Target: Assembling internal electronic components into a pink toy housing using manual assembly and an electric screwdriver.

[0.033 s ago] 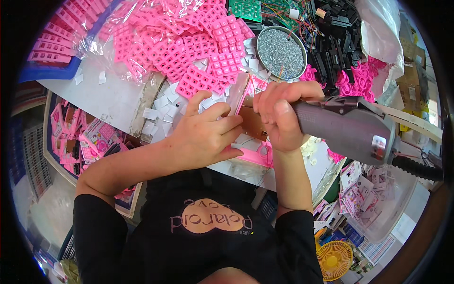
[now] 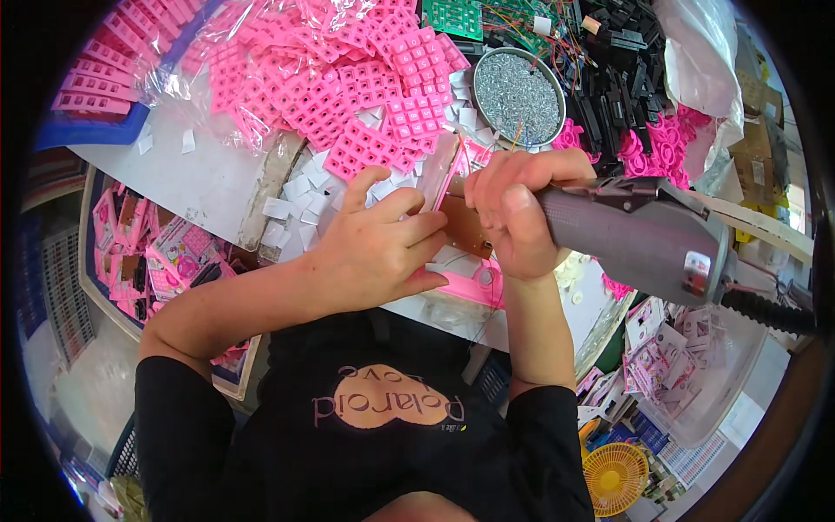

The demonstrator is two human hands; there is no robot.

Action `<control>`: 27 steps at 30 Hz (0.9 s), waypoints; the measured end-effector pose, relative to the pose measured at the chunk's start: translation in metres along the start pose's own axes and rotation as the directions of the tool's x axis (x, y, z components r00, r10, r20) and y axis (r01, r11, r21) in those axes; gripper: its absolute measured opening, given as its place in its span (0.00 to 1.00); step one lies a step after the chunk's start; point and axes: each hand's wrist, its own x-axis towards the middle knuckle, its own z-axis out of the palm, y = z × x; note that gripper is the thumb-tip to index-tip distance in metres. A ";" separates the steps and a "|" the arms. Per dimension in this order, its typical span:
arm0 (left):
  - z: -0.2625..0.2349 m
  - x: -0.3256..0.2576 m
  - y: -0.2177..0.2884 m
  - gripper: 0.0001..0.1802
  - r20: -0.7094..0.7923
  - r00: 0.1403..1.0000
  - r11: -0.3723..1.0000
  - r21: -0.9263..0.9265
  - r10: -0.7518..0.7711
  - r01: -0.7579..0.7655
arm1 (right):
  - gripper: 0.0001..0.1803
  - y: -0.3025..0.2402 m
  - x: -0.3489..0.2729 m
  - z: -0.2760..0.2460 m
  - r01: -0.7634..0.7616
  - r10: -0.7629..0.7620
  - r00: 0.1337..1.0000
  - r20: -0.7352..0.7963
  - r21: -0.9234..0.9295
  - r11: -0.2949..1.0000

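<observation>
My right hand (image 2: 522, 213) is wrapped around a grey electric screwdriver (image 2: 635, 228) that lies nearly level, its cable end to the right. The driver's tip is hidden behind my fingers. Beneath that hand is a pink plastic casing with a brown circuit board (image 2: 464, 230). My left hand (image 2: 383, 235) holds the casing's left side with bent fingers, the index finger raised off it. Just below, close to my left thumb, lies a pink plastic part (image 2: 477, 285). A round metal dish of small screws (image 2: 518, 96) stands beyond my right hand.
Pink keypads (image 2: 348, 96) are heaped at the back, with white square pieces (image 2: 300, 196) before them. Black parts (image 2: 609, 87) and green circuit boards (image 2: 452, 17) lie back right. A bin of pink toys (image 2: 174, 252) stands left; a clear tub (image 2: 704, 374) and yellow basket (image 2: 616, 478) are lower right.
</observation>
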 end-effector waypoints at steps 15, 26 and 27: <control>-0.003 0.000 0.015 0.15 0.146 0.984 0.979 -0.164 -0.101 0.125 | 0.24 -0.026 0.023 -0.015 0.054 -0.065 0.997 0.029 0.299 0.953; 0.010 -0.004 0.011 0.11 -0.011 0.998 0.874 -0.484 -0.066 0.052 | 0.13 -0.031 -0.046 -0.039 -0.473 0.634 0.724 0.273 -0.472 0.744; 0.010 -0.003 0.011 0.11 -0.018 0.997 0.858 -0.510 -0.078 0.058 | 0.13 -0.030 -0.045 -0.040 -0.449 0.619 0.722 0.309 -0.471 0.759</control>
